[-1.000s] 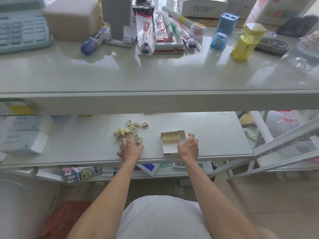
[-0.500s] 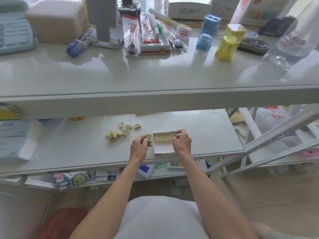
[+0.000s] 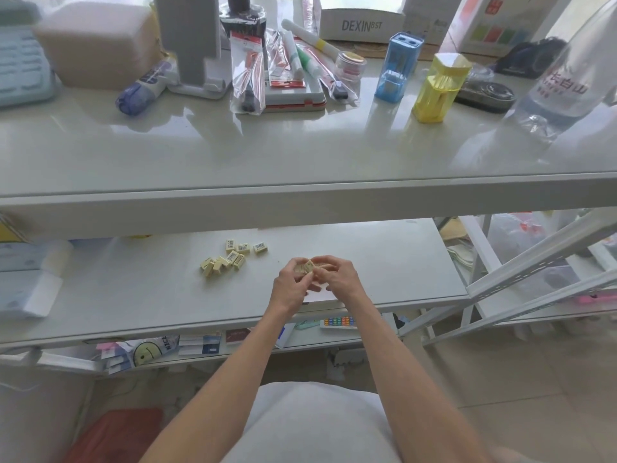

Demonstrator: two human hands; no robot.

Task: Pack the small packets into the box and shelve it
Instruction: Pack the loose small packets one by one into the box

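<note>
your left hand pinches one small packet between thumb and fingers, right over the box. your right hand curls its fingers round the box's far end. the box lies on the lower shelf near its front edge, mostly hidden under both hands. loose packets sit in a pile on the shelf, left of the box. the desk above carries stationery clutter.

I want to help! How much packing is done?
A few packets look packed in the box. The left hand pinches another packet over it; the right hand steadies the box. A pile of loose packets waits on the shelf, then shelving.
</note>
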